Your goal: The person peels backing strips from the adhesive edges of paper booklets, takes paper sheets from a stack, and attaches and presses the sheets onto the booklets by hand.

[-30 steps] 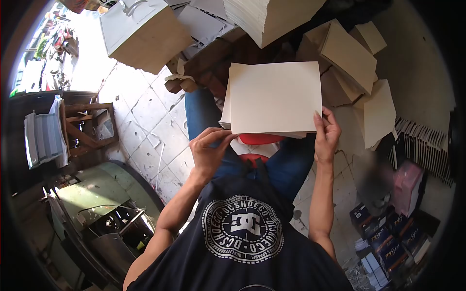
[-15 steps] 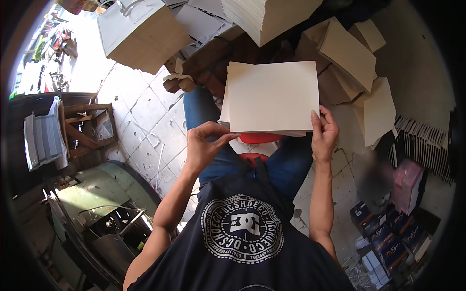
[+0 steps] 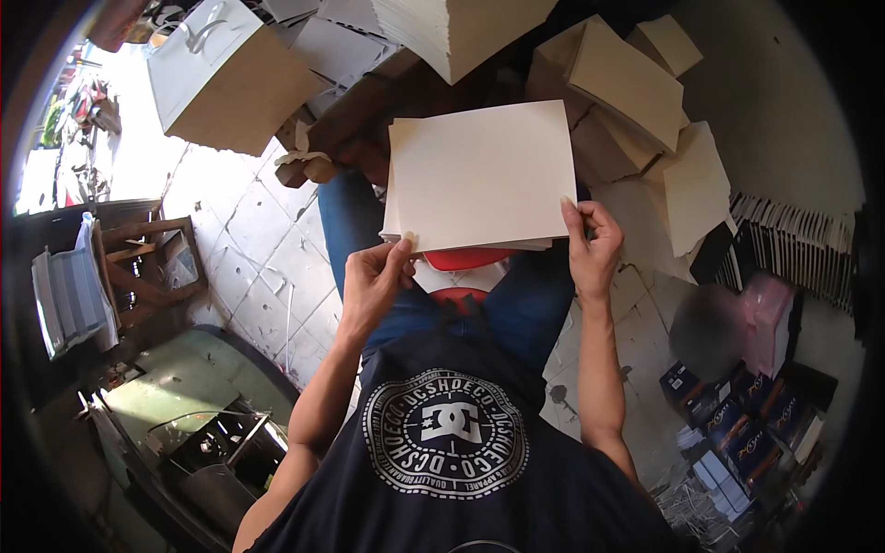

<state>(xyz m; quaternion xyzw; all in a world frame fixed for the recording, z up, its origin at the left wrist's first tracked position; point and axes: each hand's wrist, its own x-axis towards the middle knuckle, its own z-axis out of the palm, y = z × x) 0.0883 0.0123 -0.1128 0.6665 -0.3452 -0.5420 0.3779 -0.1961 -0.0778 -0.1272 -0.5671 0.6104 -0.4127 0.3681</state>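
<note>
A pile of cream paper sheets [image 3: 484, 175] lies in front of me above my knees, its lower layers showing at the left and bottom edges. My left hand [image 3: 376, 276] pinches the lower left corner of the top sheet between thumb and fingers. At the lower right corner, my right hand [image 3: 593, 244] grips the sheet, thumb on top and fingers at the edge. What supports the pile is mostly hidden; something red [image 3: 466, 258] shows beneath it.
Tall cream paper stacks [image 3: 230, 78] stand at the upper left, with more stacks [image 3: 627, 83] at the upper right. A wooden frame [image 3: 152, 267] and a green machine [image 3: 175, 378] are at left. Dark blue boxes [image 3: 747, 447] sit at lower right.
My left thumb has moved from the edge onto the top sheet's corner. The sheet is now tilted slightly, its right side higher. The whole view has shifted, with the surroundings further left.
</note>
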